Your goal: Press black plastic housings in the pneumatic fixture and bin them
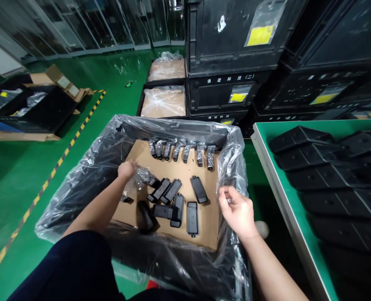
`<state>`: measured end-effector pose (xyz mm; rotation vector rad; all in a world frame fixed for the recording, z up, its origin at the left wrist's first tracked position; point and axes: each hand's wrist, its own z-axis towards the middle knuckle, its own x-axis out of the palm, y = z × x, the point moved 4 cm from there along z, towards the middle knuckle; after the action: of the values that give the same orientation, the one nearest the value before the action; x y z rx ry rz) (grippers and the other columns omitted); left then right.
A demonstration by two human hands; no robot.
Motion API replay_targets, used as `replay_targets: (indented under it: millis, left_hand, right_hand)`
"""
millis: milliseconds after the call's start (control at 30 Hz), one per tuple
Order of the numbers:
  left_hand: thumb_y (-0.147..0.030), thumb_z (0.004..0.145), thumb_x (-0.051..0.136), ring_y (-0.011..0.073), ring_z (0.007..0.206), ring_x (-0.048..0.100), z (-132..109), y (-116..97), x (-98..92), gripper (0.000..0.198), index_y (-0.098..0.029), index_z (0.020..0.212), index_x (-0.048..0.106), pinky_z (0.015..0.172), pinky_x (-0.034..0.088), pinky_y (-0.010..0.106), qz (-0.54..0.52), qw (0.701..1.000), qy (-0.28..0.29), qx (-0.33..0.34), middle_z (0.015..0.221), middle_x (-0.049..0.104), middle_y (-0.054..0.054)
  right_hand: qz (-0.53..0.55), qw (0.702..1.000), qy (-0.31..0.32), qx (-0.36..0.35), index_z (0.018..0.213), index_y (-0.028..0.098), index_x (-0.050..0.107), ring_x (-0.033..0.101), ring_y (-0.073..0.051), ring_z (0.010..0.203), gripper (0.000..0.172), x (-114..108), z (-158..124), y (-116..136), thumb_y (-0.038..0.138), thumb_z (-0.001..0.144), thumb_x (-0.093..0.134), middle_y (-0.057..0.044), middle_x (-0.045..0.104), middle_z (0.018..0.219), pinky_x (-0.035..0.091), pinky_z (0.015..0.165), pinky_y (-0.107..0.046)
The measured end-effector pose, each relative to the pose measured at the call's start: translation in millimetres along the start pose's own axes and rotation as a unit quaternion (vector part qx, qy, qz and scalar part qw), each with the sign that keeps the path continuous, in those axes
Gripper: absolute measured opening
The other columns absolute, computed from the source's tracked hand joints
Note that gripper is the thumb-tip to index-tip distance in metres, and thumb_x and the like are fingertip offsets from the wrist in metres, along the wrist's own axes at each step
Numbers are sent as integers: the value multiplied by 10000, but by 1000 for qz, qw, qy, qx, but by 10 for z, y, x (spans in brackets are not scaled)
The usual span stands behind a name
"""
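My left hand (127, 169) is closed over the left part of a lined bin, its fingers gripping a crumpled clear plastic bag (140, 179). On the right side of the bin, my right hand (239, 211) is curled with thumb and fingertips together, beside the clear plastic liner (234, 161). What those fingertips hold, if anything, is too small to tell. Between the hands, several black plastic parts (192, 218) lie loose on a cardboard sheet (169, 167). Along the sheet's far edge stands a row of black parts wrapped in clear plastic (185, 150).
Right of the bin, a green-topped table (262, 129) carries rows of larger black parts (313, 177). Black crates (235, 50) are stacked behind. Two low boxes (163, 102) with plastic-covered cardboard stand beyond the bin. A yellow-black floor line (52, 171) runs along the left.
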<state>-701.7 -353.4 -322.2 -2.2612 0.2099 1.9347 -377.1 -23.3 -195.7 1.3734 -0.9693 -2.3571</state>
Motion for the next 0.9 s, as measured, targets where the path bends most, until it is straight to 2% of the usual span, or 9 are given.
replay_targets:
  millis: [133, 233, 333, 400, 467, 533, 667, 800, 900]
  left_hand:
    - [-410, 952, 441, 154, 777, 593, -339, 58, -201, 347, -128, 833, 605, 765, 487, 340, 11, 997, -69, -20, 805, 618, 37]
    - [-344, 951, 361, 182, 722, 582, -498, 64, -400, 407, -146, 656, 559, 691, 439, 315, 5, 993, -118, -22, 681, 582, 56]
    - [-229, 887, 377, 208, 739, 585, -539, -47, -564, 334, -165, 586, 508, 671, 417, 314, -8, 988, -154, -5, 651, 560, 73]
    - [-187, 845, 430, 220, 841, 590, -502, -212, -621, 281, -170, 570, 488, 718, 431, 312, -20, 986, -164, 29, 710, 581, 83]
    - [-174, 830, 495, 215, 961, 575, -411, -432, -624, 243, -162, 587, 502, 786, 449, 310, -36, 984, -160, 73, 838, 616, 89]
    - [-198, 847, 549, 193, 992, 571, -268, -667, -579, 188, -142, 667, 551, 828, 465, 322, -53, 982, -143, 109, 940, 630, 77]
    - [-328, 899, 559, 156, 834, 601, 135, -1059, -433, 206, -126, 897, 604, 791, 499, 345, -71, 984, -94, 133, 885, 630, 37]
    - [-355, 908, 549, 180, 917, 599, 569, -1275, -348, 302, -137, 1116, 566, 837, 502, 382, -66, 988, -71, 117, 1067, 610, 76]
    - [-365, 903, 558, 209, 1016, 583, 843, -1351, -287, 342, -152, 1171, 556, 890, 491, 418, -52, 993, -43, 102, 1202, 566, 102]
  right_hand:
    - [-6, 1000, 2, -1, 810, 196, 613, 591, -99, 478, 172, 11, 0, -3, 283, 910, 504, 31, 636, 608, 445, 547, -198]
    - [-9, 1000, -2, 2, 812, 195, 620, 589, -98, 469, 183, 10, 1, -5, 293, 911, 502, 35, 628, 595, 441, 536, -195]
    - [-4, 1000, 0, 1, 813, 193, 620, 589, -93, 464, 178, 8, 3, -4, 284, 910, 503, 35, 628, 595, 442, 530, -190]
    - [-1, 1000, 2, 1, 811, 192, 618, 593, -97, 468, 184, 8, 4, -3, 288, 911, 498, 29, 636, 603, 450, 533, -194]
    - [-3, 1000, 2, 2, 807, 195, 617, 595, -102, 469, 190, 8, 4, -5, 297, 914, 496, 26, 640, 606, 453, 533, -199]
    - [-2, 1000, 1, 1, 807, 197, 613, 594, -102, 470, 185, 8, 3, -5, 298, 914, 501, 27, 640, 608, 452, 532, -200]
    - [-2, 1000, 6, -3, 813, 202, 607, 587, -101, 470, 180, 6, 6, -1, 288, 918, 489, 27, 642, 615, 450, 533, -202]
    - [6, 1000, 7, 1, 816, 199, 602, 590, -106, 489, 182, -1, 8, 0, 284, 924, 483, 21, 635, 617, 454, 543, -206]
    - [15, 1000, 7, 7, 829, 199, 596, 595, -101, 502, 151, 0, 9, 0, 266, 921, 497, 24, 636, 628, 457, 553, -201]
